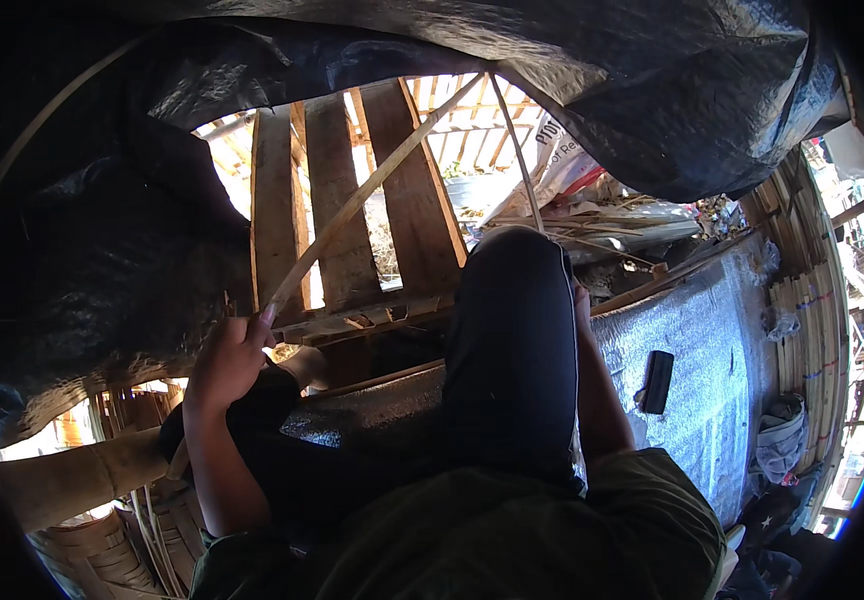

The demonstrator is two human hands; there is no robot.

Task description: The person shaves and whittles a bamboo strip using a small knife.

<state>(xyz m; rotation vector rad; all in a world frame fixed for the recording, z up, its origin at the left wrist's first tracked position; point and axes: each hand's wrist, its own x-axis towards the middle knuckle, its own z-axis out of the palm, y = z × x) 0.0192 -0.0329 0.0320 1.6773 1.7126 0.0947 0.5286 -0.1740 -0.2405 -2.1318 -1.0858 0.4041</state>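
Observation:
My left hand [229, 360] is closed round a long, pale strip of split bamboo [367, 190]. The strip slants up and to the right from my thumb, over wooden slats. At its upper end it meets a thinner strip [518, 150], which runs down behind my raised knee [512, 320] in dark trousers; whether the two are one bent piece I cannot tell. Beside that knee, on its right, my right hand [581, 305] is mostly hidden. Its fingers and anything in them do not show.
Dark plastic sheeting [632, 90] hangs across the top and left. Wide wooden slats [342, 200] stand ahead. On the right, a silvery foil mat [702, 320] bears a small black oblong object [658, 382]. A thick bamboo pole [82, 480] lies at lower left; bundled slats [812, 330] line the far right.

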